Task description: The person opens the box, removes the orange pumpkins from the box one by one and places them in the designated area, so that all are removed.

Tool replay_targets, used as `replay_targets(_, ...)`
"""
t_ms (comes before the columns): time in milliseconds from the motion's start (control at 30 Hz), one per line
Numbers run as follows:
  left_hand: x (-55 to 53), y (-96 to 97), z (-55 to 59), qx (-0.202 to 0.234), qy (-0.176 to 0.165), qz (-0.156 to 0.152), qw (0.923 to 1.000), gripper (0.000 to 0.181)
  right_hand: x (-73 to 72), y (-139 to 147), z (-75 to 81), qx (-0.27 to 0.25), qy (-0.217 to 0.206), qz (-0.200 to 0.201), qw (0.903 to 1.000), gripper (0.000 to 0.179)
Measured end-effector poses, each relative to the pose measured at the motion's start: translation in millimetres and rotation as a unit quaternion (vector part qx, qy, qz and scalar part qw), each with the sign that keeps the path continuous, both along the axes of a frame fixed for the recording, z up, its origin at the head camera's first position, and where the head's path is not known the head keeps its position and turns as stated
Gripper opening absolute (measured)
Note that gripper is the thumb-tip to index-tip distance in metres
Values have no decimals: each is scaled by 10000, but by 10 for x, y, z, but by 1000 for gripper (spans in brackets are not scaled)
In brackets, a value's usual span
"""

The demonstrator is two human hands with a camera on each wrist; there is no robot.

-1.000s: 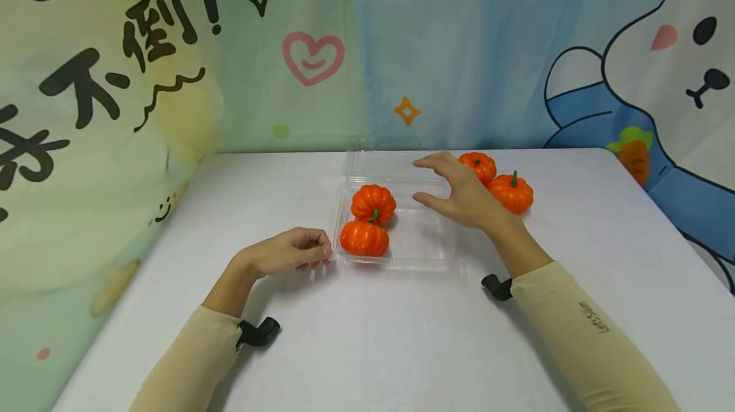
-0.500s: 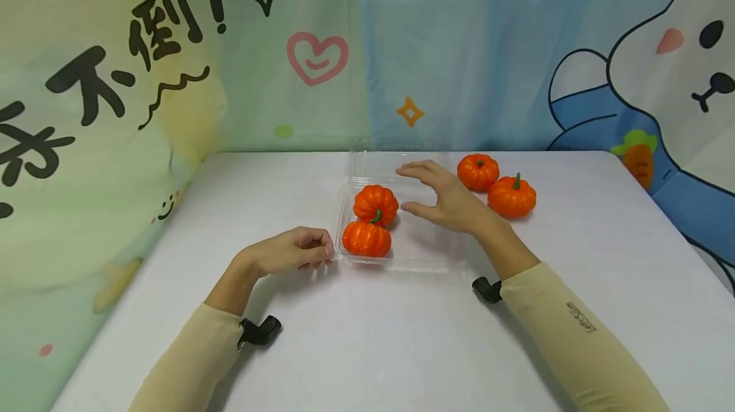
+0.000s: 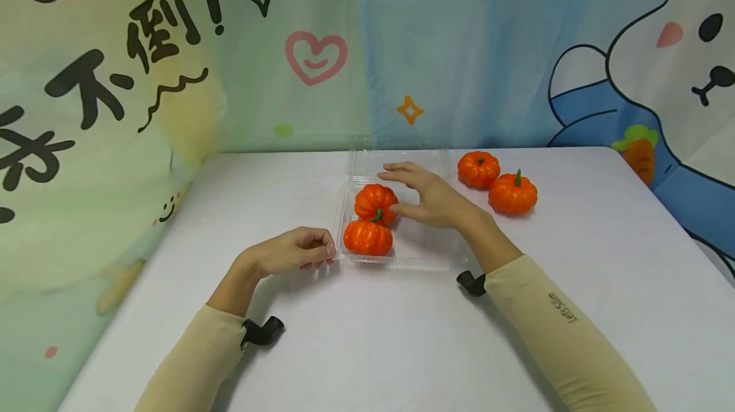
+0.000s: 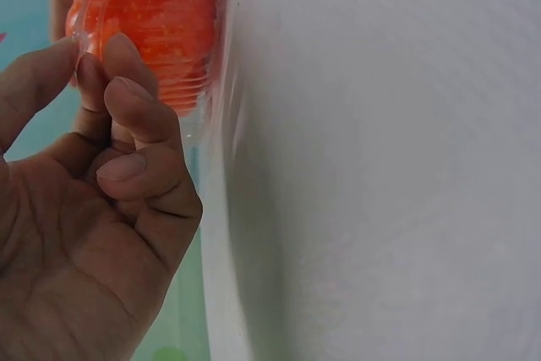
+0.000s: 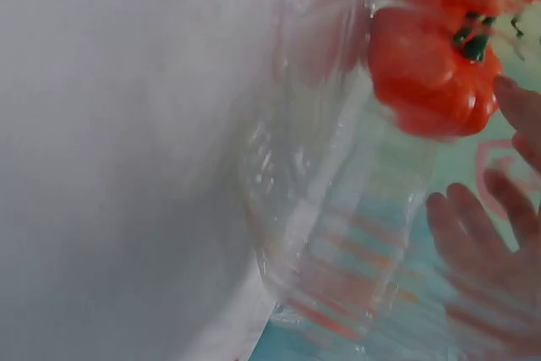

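A clear plastic clamshell box lies with its lid folded back on the table. In its left half sit two small orange toy pumpkins, a front pumpkin and a back pumpkin with a green stem. At the box's front left corner my left hand pinches the rim between thumb and index finger; the left wrist view shows these fingers close up. My right hand hovers over the box with fingers spread, its thumb tip right at the back pumpkin's side. Nothing is gripped in it.
Outside the box at the back right stand two more pumpkins, a rear one and a nearer one, side by side. The white table ends at a printed cloth backdrop.
My right hand has moved left, from near the outer pumpkins to the back pumpkin in the box, its fingers still spread. The left hand keeps its place at the corner.
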State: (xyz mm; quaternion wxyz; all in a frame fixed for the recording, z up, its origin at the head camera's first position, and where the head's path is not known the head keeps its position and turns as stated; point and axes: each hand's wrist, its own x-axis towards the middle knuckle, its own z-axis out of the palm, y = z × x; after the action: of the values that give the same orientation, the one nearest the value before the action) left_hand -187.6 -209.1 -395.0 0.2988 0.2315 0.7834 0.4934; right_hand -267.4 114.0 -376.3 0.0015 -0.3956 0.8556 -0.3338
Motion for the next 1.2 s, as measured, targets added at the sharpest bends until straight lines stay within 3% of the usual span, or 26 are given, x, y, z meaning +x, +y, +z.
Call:
replay_targets(700, -4, 27, 51, -103, 48, -4, 9999, 15, 7, -142, -43, 357, -64, 54, 9993, 60)
replay_targets(1200, 13, 17, 0, -55, 27, 14, 10000, 14, 91, -69, -54, 401, -21, 68, 9992, 60)
